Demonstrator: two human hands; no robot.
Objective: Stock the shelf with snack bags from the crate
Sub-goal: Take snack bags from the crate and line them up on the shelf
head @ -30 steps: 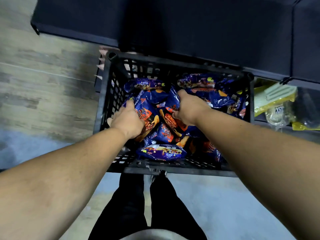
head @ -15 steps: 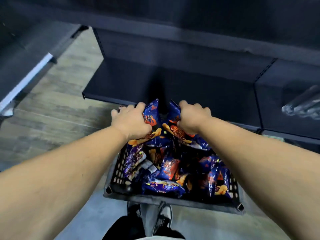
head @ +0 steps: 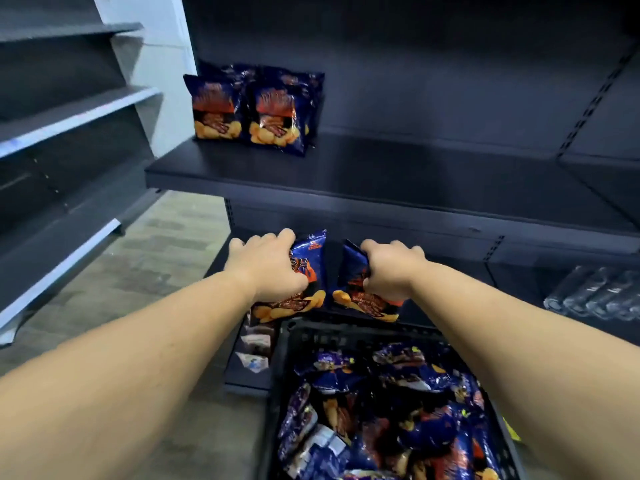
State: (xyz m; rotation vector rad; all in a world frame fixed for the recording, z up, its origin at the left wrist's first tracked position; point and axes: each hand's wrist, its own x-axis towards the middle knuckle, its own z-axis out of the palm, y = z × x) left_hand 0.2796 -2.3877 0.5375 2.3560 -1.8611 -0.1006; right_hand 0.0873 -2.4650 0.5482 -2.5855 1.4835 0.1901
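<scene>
Crate full of snack bags, left hand grasping one bag above it, right hand grasping another alongside.

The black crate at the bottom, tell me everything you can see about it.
The black crate looks like moulded plastic. It stands below the person's arms, in front of the dark shelf, its far rim just beneath the two bags held in the left hand and right hand. It is open-topped and holds a loose, jumbled heap of blue snack bags. Its near part runs out of the frame. Neither hand touches it.
</scene>
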